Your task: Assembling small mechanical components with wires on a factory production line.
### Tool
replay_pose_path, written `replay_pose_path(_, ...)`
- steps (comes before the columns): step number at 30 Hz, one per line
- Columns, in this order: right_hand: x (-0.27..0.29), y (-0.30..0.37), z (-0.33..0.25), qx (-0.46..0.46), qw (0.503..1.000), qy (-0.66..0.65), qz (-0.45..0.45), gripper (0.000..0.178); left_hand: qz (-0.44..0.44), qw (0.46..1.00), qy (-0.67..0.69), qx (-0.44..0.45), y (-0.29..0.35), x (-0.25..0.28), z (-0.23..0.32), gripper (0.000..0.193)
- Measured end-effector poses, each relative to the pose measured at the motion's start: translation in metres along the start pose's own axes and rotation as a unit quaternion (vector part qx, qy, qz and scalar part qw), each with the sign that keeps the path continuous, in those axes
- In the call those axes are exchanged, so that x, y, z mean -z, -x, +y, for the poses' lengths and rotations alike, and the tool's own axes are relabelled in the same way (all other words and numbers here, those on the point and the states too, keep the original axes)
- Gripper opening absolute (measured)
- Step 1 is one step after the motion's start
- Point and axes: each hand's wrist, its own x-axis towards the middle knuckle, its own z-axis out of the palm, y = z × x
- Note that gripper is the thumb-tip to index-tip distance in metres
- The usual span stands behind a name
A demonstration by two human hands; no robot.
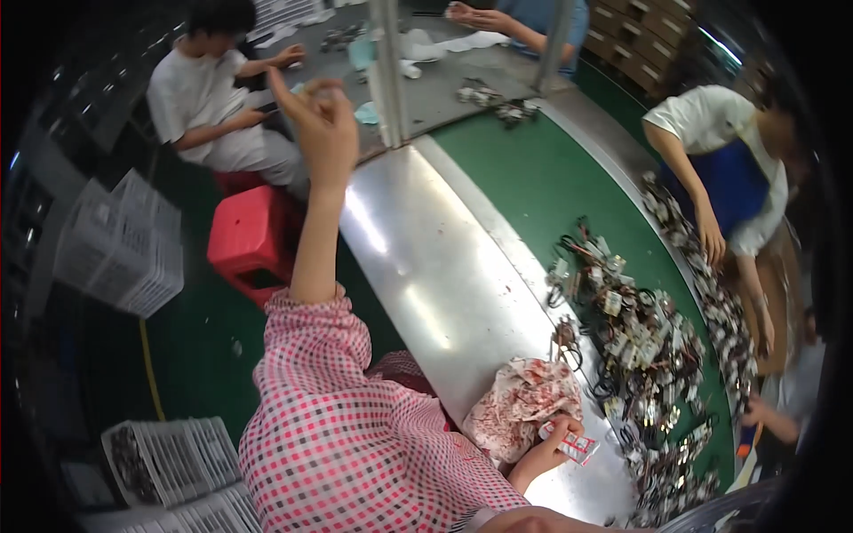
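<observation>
Checked sleeve (346,417) looms nearest, seven o'clock. Red-and-white packet (582,448) at five, fingers of right hand (549,451) closed on it. Red-stained cloth (522,398) just beside. Wired-parts heap (641,342) at four. Left hand (322,120) up at eleven, half-curled, blurred; cannot tell if holding anything.
</observation>
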Motion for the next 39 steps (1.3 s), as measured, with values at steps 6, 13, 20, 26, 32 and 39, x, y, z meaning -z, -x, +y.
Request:
replay_pose_path(6,-0.006,-0.001,0.005,-0.001,0.998,0.057,0.028,0.01,0.021,0.997,0.038,0.065,-0.049,0.063,-0.035,0.072)
replay_pose_path(13,-0.006,-0.003,-0.003,-0.004,0.999,0.049,0.017,0.01,-0.048,0.994,0.014,0.1,-0.006,0.02,-0.037,0.069)
replay_pose_path(20,-0.004,-0.003,0.005,0.01,0.999,0.043,0.01,0.01,-0.129,0.98,0.004,0.152,0.041,-0.011,-0.063,0.069)
replay_pose_path(26,-0.004,-0.002,0.002,-0.009,0.999,0.038,0.008,0.01,-0.163,0.971,-0.055,0.163,0.07,-0.017,-0.094,0.065)
replay_pose_path(32,-0.006,-0.002,-0.001,-0.001,0.999,0.039,0.004,0.011,-0.182,0.957,-0.095,0.203,0.086,-0.016,-0.102,0.063)
replay_pose_path(39,-0.007,-0.001,-0.004,-0.006,0.999,0.049,0.007,0.011,-0.196,0.949,-0.146,0.198,0.101,-0.014,-0.122,0.062)
